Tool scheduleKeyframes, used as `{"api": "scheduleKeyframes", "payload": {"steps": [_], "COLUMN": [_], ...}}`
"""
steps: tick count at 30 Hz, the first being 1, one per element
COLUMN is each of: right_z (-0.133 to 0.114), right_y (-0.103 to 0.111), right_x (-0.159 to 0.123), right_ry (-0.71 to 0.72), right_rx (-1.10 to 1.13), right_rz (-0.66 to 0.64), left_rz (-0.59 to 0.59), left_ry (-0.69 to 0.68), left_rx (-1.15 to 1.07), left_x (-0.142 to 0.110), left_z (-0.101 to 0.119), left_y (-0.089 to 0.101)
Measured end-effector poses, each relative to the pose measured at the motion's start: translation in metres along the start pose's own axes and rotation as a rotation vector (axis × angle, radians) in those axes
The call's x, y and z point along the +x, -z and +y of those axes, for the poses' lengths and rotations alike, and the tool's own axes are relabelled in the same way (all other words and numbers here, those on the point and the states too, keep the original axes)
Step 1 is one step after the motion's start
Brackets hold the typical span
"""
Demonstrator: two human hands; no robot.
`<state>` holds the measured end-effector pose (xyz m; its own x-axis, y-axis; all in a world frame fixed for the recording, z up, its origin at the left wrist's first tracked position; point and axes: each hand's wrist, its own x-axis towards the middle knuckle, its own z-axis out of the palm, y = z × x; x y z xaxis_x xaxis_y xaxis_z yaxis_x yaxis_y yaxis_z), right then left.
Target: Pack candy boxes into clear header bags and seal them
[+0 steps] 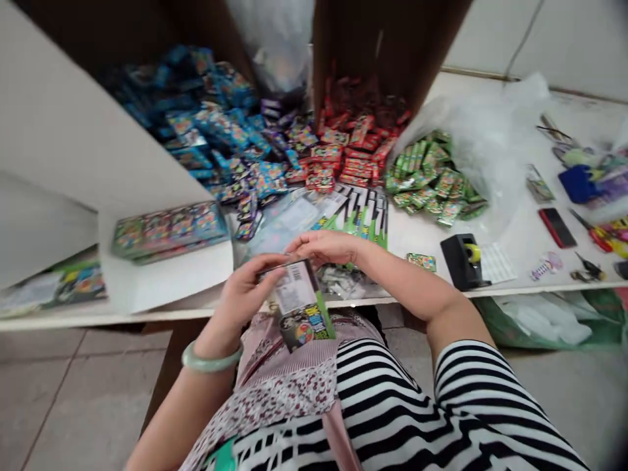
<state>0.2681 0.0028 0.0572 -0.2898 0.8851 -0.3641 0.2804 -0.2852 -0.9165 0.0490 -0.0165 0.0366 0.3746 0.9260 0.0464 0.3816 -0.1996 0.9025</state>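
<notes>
Just past the table's front edge, above my lap, I hold a small black-and-green printed box (301, 297) with a barcode on its upper panel. My left hand (252, 284) grips its upper left side, thumb across the panel. At the box's top edge is my right hand (328, 247), its fingers curled together toward my left fingertips; anything between them is hidden. Behind the hands lies a fanned stack of flat black, white and green printed packaging (363, 212). Small clear-wrapped pieces (343, 281) lie under my right wrist.
Blue packets (220, 124), purple packets (248, 212), red packets (353, 150) and a bag of green packets (436, 176) are heaped behind. A filled display box (171, 229) stands left. Rightward are a tape dispenser (461, 261), a phone-like red-black object (558, 227) and scissors (596, 232).
</notes>
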Motion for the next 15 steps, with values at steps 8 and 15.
{"api": "scheduleKeyframes", "payload": {"steps": [8, 15], "right_z": [0.097, 0.149], "right_y": [0.187, 0.249], "right_x": [-0.068, -0.083], "right_ry": [-0.257, -0.486], "right_rx": [-0.38, -0.324], "right_rz": [0.978, 1.082], "left_rz": [0.68, 0.456], "left_ry": [0.149, 0.307], "left_rx": [-0.356, -0.334], "left_x": [0.033, 0.046], "left_z": [-0.024, -0.04], "left_y": [0.015, -0.013]}}
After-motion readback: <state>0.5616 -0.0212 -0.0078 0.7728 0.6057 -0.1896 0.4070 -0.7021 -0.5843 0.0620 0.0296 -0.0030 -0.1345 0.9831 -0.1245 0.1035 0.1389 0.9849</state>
